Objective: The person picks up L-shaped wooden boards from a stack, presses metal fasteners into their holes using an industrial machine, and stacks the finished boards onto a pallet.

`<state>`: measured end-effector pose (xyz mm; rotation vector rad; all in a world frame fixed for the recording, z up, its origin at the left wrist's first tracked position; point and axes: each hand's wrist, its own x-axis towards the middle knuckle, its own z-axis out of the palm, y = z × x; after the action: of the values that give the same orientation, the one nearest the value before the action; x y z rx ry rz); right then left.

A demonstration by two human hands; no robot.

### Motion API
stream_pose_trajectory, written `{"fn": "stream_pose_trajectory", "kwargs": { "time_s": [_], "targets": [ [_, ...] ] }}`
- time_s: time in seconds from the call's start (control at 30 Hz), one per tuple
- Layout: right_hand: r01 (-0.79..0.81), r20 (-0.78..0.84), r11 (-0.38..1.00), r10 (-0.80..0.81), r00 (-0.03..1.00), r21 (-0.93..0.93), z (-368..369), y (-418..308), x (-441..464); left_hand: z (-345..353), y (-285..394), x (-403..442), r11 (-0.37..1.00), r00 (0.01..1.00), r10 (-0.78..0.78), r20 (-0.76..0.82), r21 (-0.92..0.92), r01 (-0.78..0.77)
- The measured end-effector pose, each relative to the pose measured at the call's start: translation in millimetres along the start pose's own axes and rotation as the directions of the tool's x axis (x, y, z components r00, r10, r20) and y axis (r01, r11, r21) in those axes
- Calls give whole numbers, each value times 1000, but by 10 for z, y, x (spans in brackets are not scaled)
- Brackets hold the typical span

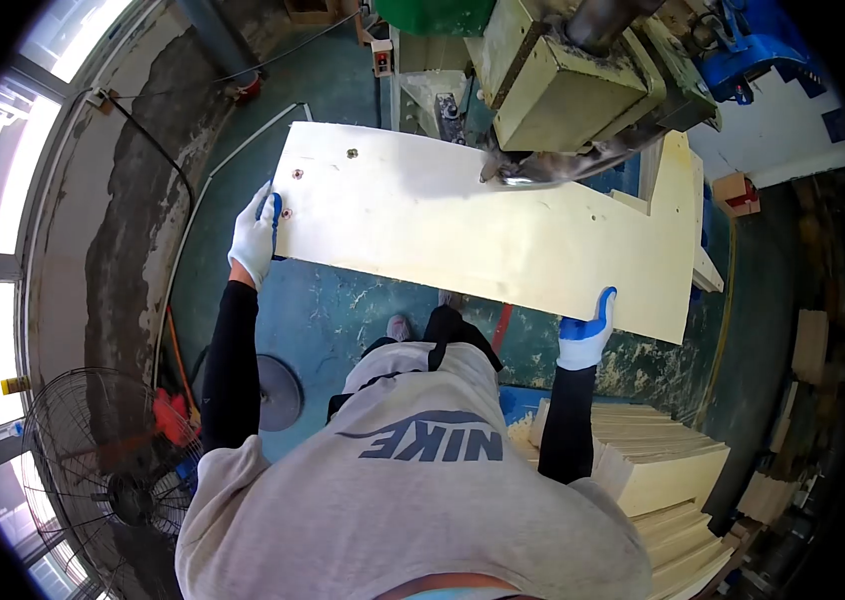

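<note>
A large pale wooden board point(423, 210) with several small holes or marks near its left end lies level in front of me. My left hand point(255, 238), in a white glove with blue coating, grips the board's left edge. Along the front edge toward the right, my right hand point(588, 332) in a matching glove holds the board, thumb on top and the other fingers hidden beneath. The board's back edge meets a green-grey machine head point(568, 95) with a curved clear guard point(583, 172) low over the surface. The guard hides the point of contact.
Behind my right arm, cut wooden boards point(663, 475) are stacked. A wire fan point(108, 470) stands at lower left by the windows. More board pieces point(678, 190) lie beyond the board at right. A cardboard box point(736, 195) sits farther right, and a round grey base point(278, 393) is beside my left arm.
</note>
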<state>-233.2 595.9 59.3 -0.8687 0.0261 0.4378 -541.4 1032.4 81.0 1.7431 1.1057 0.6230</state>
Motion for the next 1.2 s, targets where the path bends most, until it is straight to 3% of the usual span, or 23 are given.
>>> {"fn": "stream_pose_trajectory", "kwargs": {
  "time_s": [0.13,0.17,0.2,0.3,0.33,0.4,0.43,0.47,0.53,0.6,0.67,0.77,0.83,0.93,1.03,1.2],
  "targets": [
    [40,16,995,-39,999,-96,-53,48,-66,-123,115,8,995,997,80,-5,59,-80],
    [73,33,988,-70,997,-134,-45,54,-33,-139,105,10,995,999,42,26,-87,-40],
    [103,52,979,-96,994,-174,-37,49,-1,-150,177,-45,994,999,38,19,-105,-36],
    [-98,35,988,94,995,118,-3,-87,4,-198,274,-128,972,997,57,44,-230,-46],
    [-109,18,986,107,994,125,30,-104,-51,-295,295,-183,974,994,56,94,-224,-33],
    [-127,-15,982,130,991,137,144,-16,-224,-504,273,-403,809,984,-3,178,-577,106],
    [-125,-9,984,127,992,123,205,76,-305,-559,61,-532,581,982,-26,188,-796,168],
    [-158,1,975,160,987,157,274,173,-365,-687,-240,-684,333,963,47,266,-913,236],
    [-222,27,948,222,975,228,432,380,-448,-525,-469,-998,125,952,225,210,-975,185],
    [-285,119,915,261,958,286,506,618,-477,-6,-303,-1314,200,962,167,218,-963,183],
    [-318,113,892,297,948,323,649,771,-547,534,-205,-1475,97,935,210,284,-958,270],
    [-418,254,859,351,901,295,786,895,-551,972,-9,-1371,83,922,-6,387,-919,386],
    [-413,194,853,368,909,320,795,1003,-504,1005,187,-1228,66,914,-175,366,-922,382],
    [-425,179,847,386,905,321,811,1086,-420,945,321,-1171,223,904,-271,330,-892,393],
    [-433,174,844,397,901,316,820,1099,-395,952,460,-1145,200,912,-256,321,-905,375],
    [-397,107,882,382,918,254,821,1146,-392,906,212,-1000,222,868,-233,438,-845,486]
  ]
}}
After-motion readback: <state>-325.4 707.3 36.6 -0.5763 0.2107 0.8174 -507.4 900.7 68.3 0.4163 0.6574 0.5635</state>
